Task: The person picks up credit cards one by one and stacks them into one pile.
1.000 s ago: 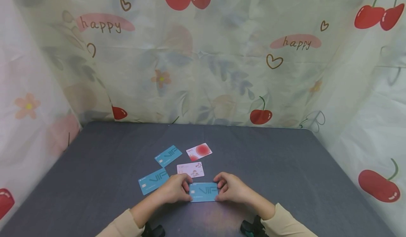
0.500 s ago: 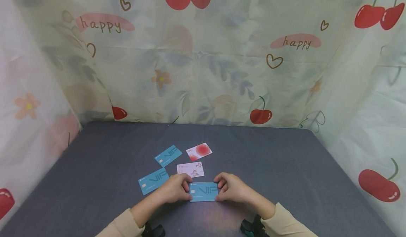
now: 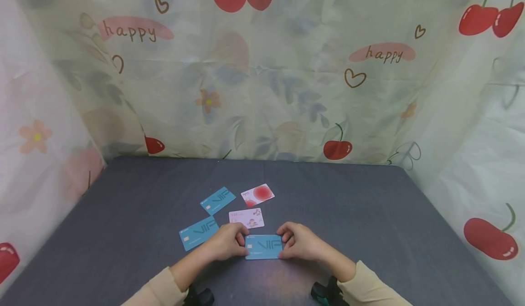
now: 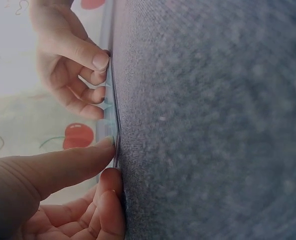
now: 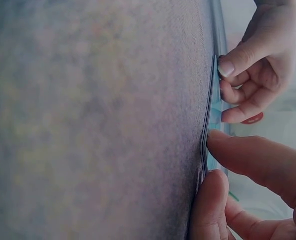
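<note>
A blue VIP card [image 3: 264, 247] lies flat at the near middle of the table, topping a thin stack of cards. The stack's layered edges [image 5: 205, 142] show in the right wrist view. By its left short end, my left hand [image 3: 227, 243] pinches the stack between thumb and curled fingers. My right hand [image 3: 302, 243] does the same at the right short end. In the left wrist view the left thumb [image 4: 83, 162] presses on the near end, with the right hand's fingers across from it. The card's printed face looks up in the head view.
Beyond the hands lie a pink VIP card [image 3: 246, 218], a white card with red circles [image 3: 257, 195] and a blue VIP card [image 3: 218, 200]. Another blue VIP card [image 3: 198, 233] sits left, partly behind the left hand. A cherry-print curtain [image 3: 262, 92] surrounds the dark grey table [image 3: 369, 215].
</note>
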The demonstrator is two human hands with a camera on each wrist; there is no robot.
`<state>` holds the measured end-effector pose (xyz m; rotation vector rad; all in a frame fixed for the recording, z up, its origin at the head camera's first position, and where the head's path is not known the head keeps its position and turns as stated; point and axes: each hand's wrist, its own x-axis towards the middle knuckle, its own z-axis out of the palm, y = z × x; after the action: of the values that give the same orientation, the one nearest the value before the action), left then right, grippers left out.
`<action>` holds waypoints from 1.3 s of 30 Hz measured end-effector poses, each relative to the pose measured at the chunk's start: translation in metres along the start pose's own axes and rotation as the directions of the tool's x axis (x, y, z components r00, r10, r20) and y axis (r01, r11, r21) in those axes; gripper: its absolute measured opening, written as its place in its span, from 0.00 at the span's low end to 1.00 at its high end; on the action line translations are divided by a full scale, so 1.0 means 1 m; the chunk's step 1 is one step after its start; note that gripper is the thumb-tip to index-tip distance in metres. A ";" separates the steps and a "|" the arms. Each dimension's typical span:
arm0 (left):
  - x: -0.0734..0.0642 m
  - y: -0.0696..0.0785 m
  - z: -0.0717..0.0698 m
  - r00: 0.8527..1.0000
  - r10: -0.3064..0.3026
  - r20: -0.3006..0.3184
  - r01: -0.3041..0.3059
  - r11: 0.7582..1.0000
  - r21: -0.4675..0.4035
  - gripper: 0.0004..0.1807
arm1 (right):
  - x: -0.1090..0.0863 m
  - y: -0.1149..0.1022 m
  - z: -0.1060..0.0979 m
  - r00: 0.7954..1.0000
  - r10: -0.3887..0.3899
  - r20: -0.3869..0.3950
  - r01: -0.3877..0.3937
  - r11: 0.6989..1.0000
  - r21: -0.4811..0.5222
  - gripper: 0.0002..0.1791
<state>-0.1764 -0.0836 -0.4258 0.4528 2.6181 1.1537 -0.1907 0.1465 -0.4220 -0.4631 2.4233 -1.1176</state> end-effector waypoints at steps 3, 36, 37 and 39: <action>0.000 0.000 0.000 1.000 0.000 -0.001 0.000 1.000 0.000 0.20 | 0.000 0.000 0.000 1.000 0.005 0.002 -0.005 1.000 0.002 0.26; -0.003 0.003 -0.001 1.000 -0.021 0.021 0.021 1.000 0.009 0.27 | 0.002 0.002 0.000 1.000 -0.021 0.001 0.021 1.000 0.010 0.25; -0.003 0.003 -0.001 1.000 -0.020 0.020 0.020 1.000 0.009 0.27 | 0.002 0.002 0.000 1.000 -0.020 0.001 0.020 1.000 0.010 0.25; -0.003 0.003 -0.001 1.000 -0.023 0.020 0.023 1.000 0.010 0.27 | 0.002 0.002 0.000 1.000 -0.018 0.002 0.018 1.000 0.010 0.25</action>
<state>-0.1740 -0.0836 -0.4224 0.4326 2.6060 1.1236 -0.1927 0.1470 -0.4237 -0.4835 2.4154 -1.1353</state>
